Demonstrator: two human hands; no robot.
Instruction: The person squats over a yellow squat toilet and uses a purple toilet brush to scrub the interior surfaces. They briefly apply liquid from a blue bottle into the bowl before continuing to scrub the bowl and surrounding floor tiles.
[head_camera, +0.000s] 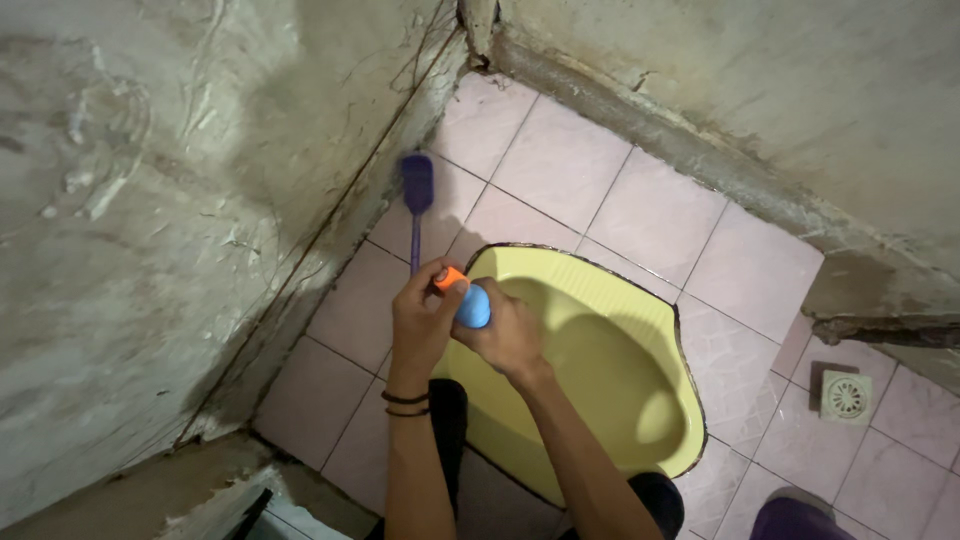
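Left hand (420, 325) fingers pinching orange cap (449, 277); right hand (505, 335) fingers wrapped round blue bottle (474, 307); purple brush (416, 205) beyond fingertips, yellow squat pan (610, 370) beneath

Only one view here, my head cam, pointing steeply down and pretty close above the yellow squat toilet (600, 370), facing the wall corner beyond it. No second view shares anything.
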